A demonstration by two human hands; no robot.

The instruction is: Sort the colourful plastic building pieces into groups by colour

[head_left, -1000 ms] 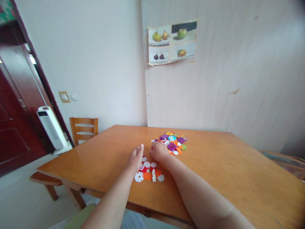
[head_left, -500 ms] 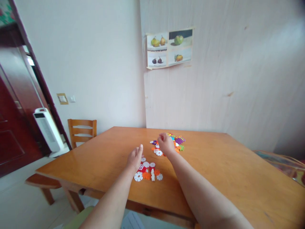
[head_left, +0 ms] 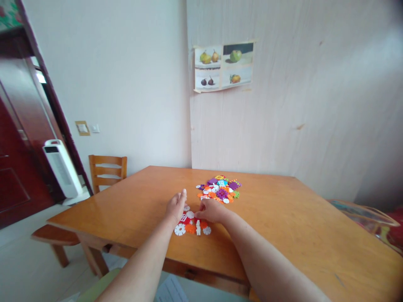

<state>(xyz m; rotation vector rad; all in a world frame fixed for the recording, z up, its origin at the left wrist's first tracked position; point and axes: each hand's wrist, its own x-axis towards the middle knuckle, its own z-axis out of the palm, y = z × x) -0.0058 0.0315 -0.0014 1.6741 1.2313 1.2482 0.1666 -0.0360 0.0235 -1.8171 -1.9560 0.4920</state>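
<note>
A small group of plastic snowflake-type building discs lies near the front of the wooden table (head_left: pixel 270 218). It includes a white disc (head_left: pixel 180 229), an orange disc (head_left: pixel 190 228), red pieces and a narrow white piece (head_left: pixel 198 227). Along the group's left side rests my left hand (head_left: pixel 176 206), thumb up and fingers stretched, partly hidden by the hand itself. My right hand (head_left: pixel 211 210) is at the group's far right, finger and thumb pinched together over the pieces. Whatever it pinches is too small to make out.
Farther back lies a larger mixed pile with a purple piece (head_left: pixel 222 193) among orange, white, yellow and green ones. A wooden chair (head_left: pixel 108 170) stands beyond the left edge, and a bench (head_left: pixel 56 235) sits below it. Fruit pictures (head_left: pixel 224 67) hang on the wall.
My right hand has come back from the far pile to the near group, uncovering the far pile. The left hand stays beside the near group.
</note>
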